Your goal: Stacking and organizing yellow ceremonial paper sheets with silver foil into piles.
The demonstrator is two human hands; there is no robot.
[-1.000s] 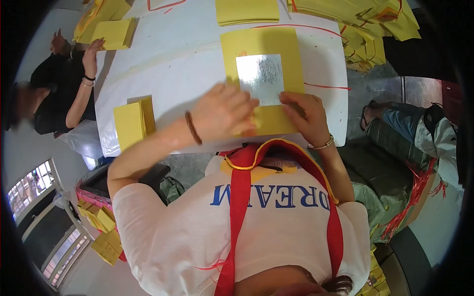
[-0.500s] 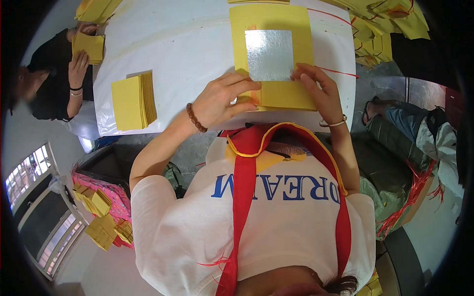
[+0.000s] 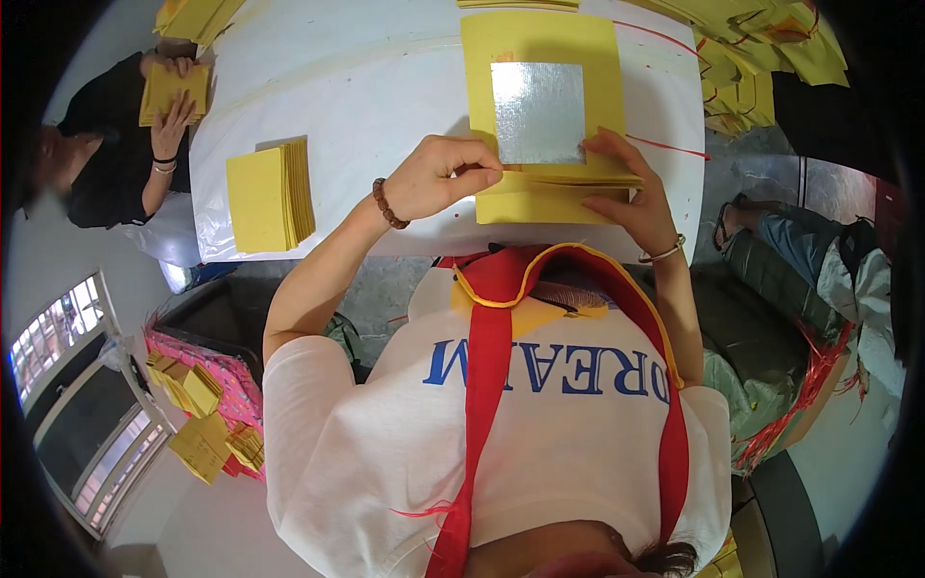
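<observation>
A stack of yellow paper sheets (image 3: 540, 58) with a silver foil square (image 3: 538, 111) in the middle lies at the near edge of the white table (image 3: 385, 87). My left hand (image 3: 438, 178) pinches the lower left edge of the top sheets, thumb and forefinger closed on the paper. My right hand (image 3: 626, 193) grips the lower right part of the stack, fingers over the top and the sheets fanned slightly under them. A bead bracelet is on my left wrist, a metal bangle on my right.
A second stack of plain yellow sheets (image 3: 270, 193) lies on the table to the left. Another person (image 3: 106, 154) at the far left handles yellow sheets (image 3: 173, 91). More yellow paper is piled at the top right (image 3: 761, 48) and in a pink basket (image 3: 207, 405) below left.
The head view has shifted, so the stack sits higher in the picture. My hands have moved from pressing flat on the stack's near edge to pinching and lifting its lower sheets.
</observation>
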